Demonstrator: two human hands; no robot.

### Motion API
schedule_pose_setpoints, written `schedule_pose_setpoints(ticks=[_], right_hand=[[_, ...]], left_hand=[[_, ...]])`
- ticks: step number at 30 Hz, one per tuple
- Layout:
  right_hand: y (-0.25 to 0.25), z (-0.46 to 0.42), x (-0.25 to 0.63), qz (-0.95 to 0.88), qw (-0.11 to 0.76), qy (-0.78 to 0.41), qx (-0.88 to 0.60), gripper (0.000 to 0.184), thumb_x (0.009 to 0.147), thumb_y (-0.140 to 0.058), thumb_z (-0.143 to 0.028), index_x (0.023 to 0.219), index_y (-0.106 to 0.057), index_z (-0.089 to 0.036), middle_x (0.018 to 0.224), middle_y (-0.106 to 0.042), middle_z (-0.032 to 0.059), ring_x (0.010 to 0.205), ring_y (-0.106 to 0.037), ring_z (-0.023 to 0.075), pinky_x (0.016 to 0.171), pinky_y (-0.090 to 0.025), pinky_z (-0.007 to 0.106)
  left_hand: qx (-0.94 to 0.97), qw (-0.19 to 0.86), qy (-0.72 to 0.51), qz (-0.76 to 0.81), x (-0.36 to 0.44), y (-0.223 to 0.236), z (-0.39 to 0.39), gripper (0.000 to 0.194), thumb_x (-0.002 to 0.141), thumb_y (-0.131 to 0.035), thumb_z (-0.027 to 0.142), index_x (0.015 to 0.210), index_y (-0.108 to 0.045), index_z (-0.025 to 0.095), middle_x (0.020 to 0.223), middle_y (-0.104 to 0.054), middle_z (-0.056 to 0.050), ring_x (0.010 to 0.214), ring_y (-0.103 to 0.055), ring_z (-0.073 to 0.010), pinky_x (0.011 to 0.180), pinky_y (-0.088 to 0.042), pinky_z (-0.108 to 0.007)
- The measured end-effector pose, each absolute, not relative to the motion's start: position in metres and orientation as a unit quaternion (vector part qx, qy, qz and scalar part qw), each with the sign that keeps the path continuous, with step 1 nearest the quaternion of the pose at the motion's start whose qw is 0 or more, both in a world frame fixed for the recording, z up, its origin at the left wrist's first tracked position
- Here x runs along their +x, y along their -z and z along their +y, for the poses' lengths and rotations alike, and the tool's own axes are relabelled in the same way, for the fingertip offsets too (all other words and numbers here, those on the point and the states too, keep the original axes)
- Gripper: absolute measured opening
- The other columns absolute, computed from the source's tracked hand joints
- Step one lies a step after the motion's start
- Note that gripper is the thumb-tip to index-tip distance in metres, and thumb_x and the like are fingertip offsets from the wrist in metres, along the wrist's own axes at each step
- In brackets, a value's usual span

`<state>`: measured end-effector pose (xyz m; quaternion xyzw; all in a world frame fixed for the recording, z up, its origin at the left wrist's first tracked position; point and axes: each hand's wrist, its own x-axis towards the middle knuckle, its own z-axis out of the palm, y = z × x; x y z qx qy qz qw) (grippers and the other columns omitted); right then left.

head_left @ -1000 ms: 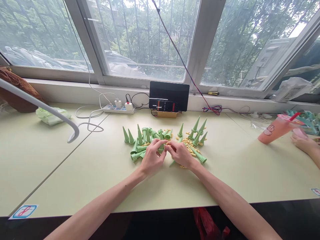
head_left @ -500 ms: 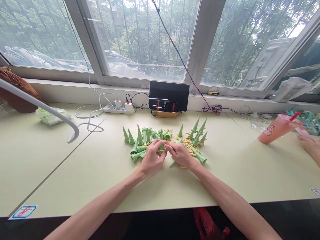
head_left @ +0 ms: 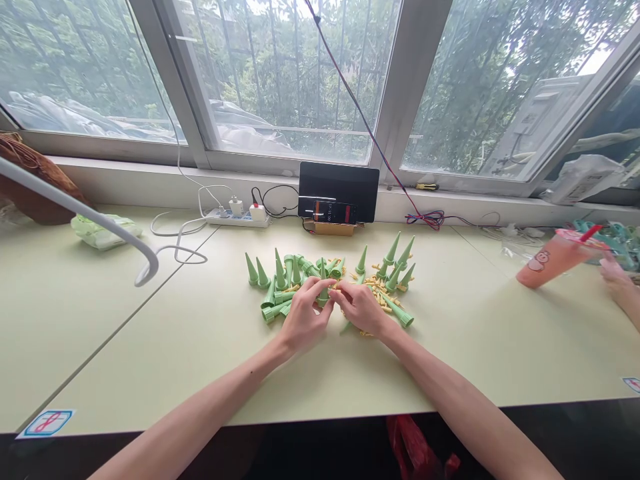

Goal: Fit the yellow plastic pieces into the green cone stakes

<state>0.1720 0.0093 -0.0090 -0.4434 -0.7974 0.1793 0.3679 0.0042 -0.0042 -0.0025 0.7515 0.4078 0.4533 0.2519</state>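
Head view: before the screen (head_left: 339, 183), my left hand (head_left: 305, 315) grips a cone (head_left: 323, 270) (likely light, stiff; best held low); my right hand's (head_left: 364, 310) hold, I can't tell.

Head view — above near side of table (head_left: 480, 347), facing forward-down — windows (head_left: 295, 73) ahead.

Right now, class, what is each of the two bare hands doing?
Left hand: closed, holding a green cone.
Right hand: fingers pinched at the cone's side; whether they grip anything cannot be told.
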Motion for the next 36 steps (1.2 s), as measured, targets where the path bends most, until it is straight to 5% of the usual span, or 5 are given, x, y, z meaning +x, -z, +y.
schedule_pose_setpoints(ticks=[24,36], right_hand=[[0.0126,0.0111,0.1727,-0.809,0.331,-0.168,-0.455,0.054,0.103,-0.026,-0.054,0.061,-0.032,-0.02,0.053,-0.037,-0.0032,0.05,-0.031,0.0111,0.053,-0.024,0.026],[0.0083,0.0098,0.172,-0.801,0.36,-0.174,-0.445,0.041,0.1,-0.041,-0.046,0.067,-0.041,-0.021,0.056,-0.041,-0.0043,0.052,-0.033,0.0113,0.054,-0.028,0.024]], left_hand=[[0.762,0.253,-0.437,0.405,0.0048,0.0007,-0.0046,0.021,0.09,-0.054,0.02,0.109,-0.062,0.022,0.102,-0.058,-0.005,0.088,-0.06,-0.0165,0.057,-0.055,-0.022],[0.761,0.247,-0.44,0.407,0.0041,0.0017,-0.0038,0.023,0.09,-0.053,0.018,0.11,-0.062,0.023,0.1,-0.056,-0.004,0.084,-0.06,-0.0154,0.058,-0.056,-0.023]])
